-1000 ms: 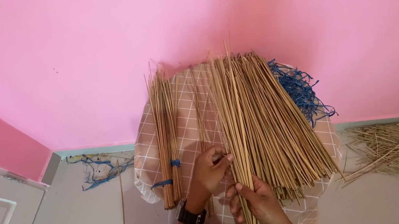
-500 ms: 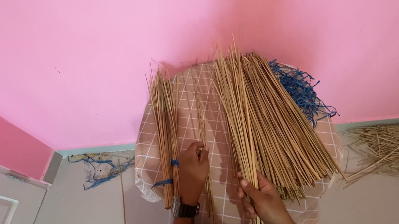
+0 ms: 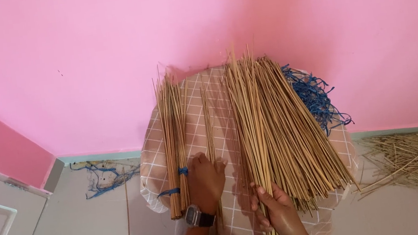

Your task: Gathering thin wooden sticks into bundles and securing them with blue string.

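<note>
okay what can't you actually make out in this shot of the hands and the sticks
Head view, the only one:
- Left hand: palm down on a few loose sticks, so the fingers' grip is hidden.
- Right hand: the stick pile covers its fingertips.
- The checked cloth hides what lies under it.
- Blue string: partly behind the pile.
- Forearms: cut off by the bottom edge.

The lower ends of the loose sticks [image 3: 276, 130] were hidden behind the right hand [image 3: 276, 209], both forearms were cut off by the bottom edge, and the left hand [image 3: 206, 180] covered its fingers.
</note>
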